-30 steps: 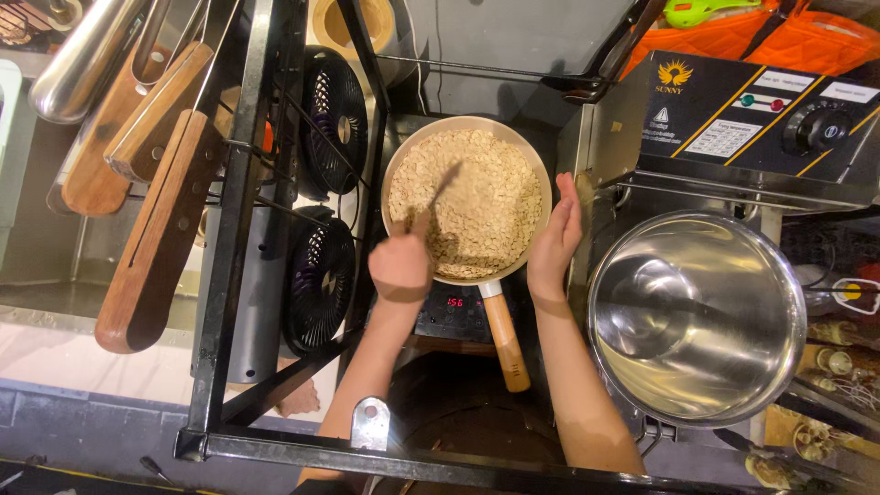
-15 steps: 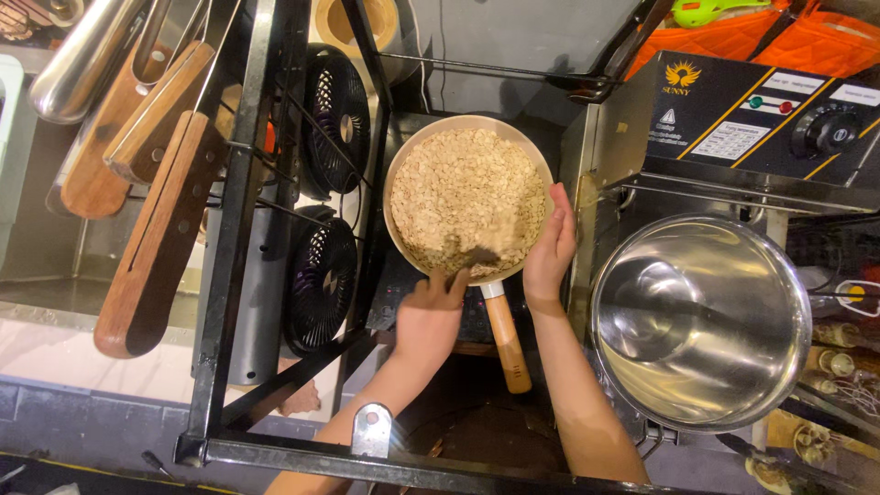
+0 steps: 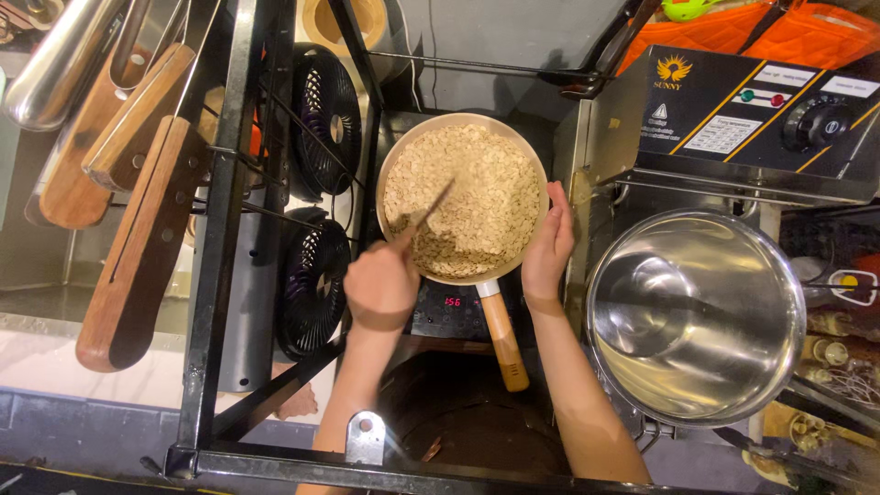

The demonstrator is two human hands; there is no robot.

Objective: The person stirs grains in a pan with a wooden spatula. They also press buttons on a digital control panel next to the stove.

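Nearest to us, our two arms reach away from us toward the pan (image 3: 463, 137).

Our left hand (image 3: 380, 286) is closed tight around the handle of a thin stirring tool (image 3: 431, 209). The tool slants up and right, so its far end dips into the oats (image 3: 467, 197). We think it is held low and slanted like that so it can push the flakes around. We cannot tell if it is a spoon or a flat turner, because its end is buried in the oats.

Our right hand (image 3: 548, 246) lies flat against the right rim of the pan, fingers together and not wrapped around anything. It seems to be there to keep the pan from sliding.

The pan's wooden handle (image 3: 502, 337) points back toward us, between our two arms. The pan sits on a dark cooker (image 3: 449, 312) with small red lights. Most of the cooker is hidden under the pan.

To the right, a big shiny steel bowl (image 3: 697, 316) stands close by. Its near edge hides what is under it.

To the left, two black fans (image 3: 316, 211) sit behind a black metal frame (image 3: 225, 229). Wooden-handled tools (image 3: 137, 238) hang on the far left, and their tops are cut off.

Far right is a metal machine (image 3: 761, 119) with a knob. Something orange (image 3: 733, 27) behind it is too cut off to name.
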